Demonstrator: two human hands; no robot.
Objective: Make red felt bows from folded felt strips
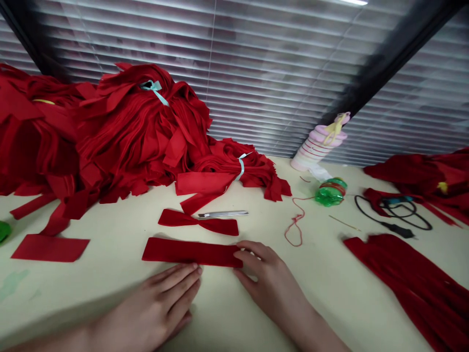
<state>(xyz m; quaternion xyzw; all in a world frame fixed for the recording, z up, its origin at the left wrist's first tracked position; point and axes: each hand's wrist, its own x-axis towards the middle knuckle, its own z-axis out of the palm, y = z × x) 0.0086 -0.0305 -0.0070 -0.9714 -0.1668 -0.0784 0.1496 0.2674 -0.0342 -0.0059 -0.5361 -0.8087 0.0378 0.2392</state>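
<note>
A flat red fabric strip (190, 251) lies lengthwise on the table in front of me. My left hand (164, 298) rests by its near edge, fingers stretched out and laid side by side, with the fingertips at the strip's lower middle. At the strip's right end is my right hand (266, 274), its fingers curved and apart around that end, touching it without a clear grip. Just beyond lies a second red strip (198, 222), pinched narrow at its middle like a bow. Metal tweezers (223, 214) lie behind that bow-shaped strip.
Tied bundles of red fabric strips (146, 132) fill the back left. Farther right are a green spool with red thread (330, 191), a pink-and-white cup (317, 146) and a black cable (395, 227). A red fabric stack (414, 278) lies at right. Window blinds (234, 63) stand behind.
</note>
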